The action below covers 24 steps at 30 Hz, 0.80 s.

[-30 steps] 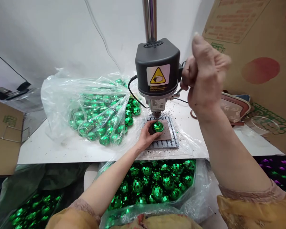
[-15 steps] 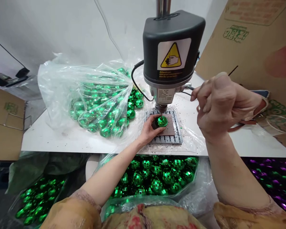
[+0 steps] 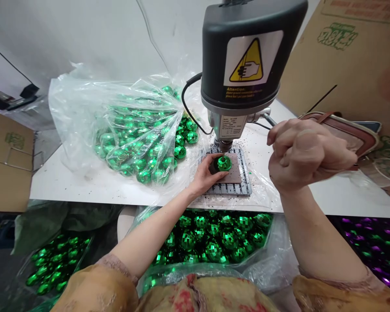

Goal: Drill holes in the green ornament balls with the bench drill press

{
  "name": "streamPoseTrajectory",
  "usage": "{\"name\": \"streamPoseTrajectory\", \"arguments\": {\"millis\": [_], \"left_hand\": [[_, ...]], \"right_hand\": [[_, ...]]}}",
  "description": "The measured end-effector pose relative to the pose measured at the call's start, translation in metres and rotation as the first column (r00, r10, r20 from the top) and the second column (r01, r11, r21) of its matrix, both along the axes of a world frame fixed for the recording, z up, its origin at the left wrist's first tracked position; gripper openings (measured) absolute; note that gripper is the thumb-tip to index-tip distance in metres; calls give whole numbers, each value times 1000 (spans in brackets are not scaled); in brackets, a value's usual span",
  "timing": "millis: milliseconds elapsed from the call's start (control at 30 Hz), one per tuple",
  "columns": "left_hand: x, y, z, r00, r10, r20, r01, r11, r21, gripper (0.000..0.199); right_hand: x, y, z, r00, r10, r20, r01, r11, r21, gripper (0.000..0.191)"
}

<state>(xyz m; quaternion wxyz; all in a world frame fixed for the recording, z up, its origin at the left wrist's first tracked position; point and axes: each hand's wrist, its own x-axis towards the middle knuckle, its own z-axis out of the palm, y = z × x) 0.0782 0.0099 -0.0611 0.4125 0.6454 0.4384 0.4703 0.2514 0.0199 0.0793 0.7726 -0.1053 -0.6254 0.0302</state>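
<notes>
Between the thumb and fingers of my left hand point(image 3: 206, 175) is a shiny green faceted ball point(image 3: 224, 163), held on a brownish square pad point(image 3: 234, 174). That pad lies on the slotted metal base point(image 3: 245, 187) of a small drill press point(image 3: 238, 56). The chuck point(image 3: 225, 146) stands right above the ball, with the bit at its top; I cannot tell how deep it reaches. My right hand point(image 3: 307, 154) is closed around the press's feed lever point(image 3: 269, 119), whose outer end is hidden in the fist.
A clear plastic bag point(image 3: 74, 112) of green balls lies on the white table point(image 3: 68, 186), left of the press. Below the table edge sits an open bag of green balls point(image 3: 214, 249). Cardboard boxes point(image 3: 354, 65) stand at both sides. Dark shavings dot the tabletop.
My right fist has come down with the lever, showing a pinkish case behind it. The press looks larger and higher in view. My left hand still holds the ball under the chuck.
</notes>
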Motion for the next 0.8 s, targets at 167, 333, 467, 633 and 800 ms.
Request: {"name": "streamPoseTrajectory", "arguments": {"millis": [167,333,467,633,800], "left_hand": [[0,0,-1,1000,12,-11,-12,1000,2,58],[1,0,-5,1000,20,19,-20,1000,9,58],[4,-1,4,998,69,17,-69,997,20,55],[-3,-48,28,952,187,-244,-140,970,196,40],[-33,-147,26,747,-171,-642,301,949,97,39]], "right_hand": [[1,11,-18,1000,1,5,-1,991,138,51],[-3,2,-4,999,18,-49,-17,1000,22,54],[-9,3,43,989,-29,-145,-5,973,-230,48],[-6,22,70,996,44,-76,-61,966,-249,44],[-2,30,62,979,121,-162,-164,944,-285,42]]}}
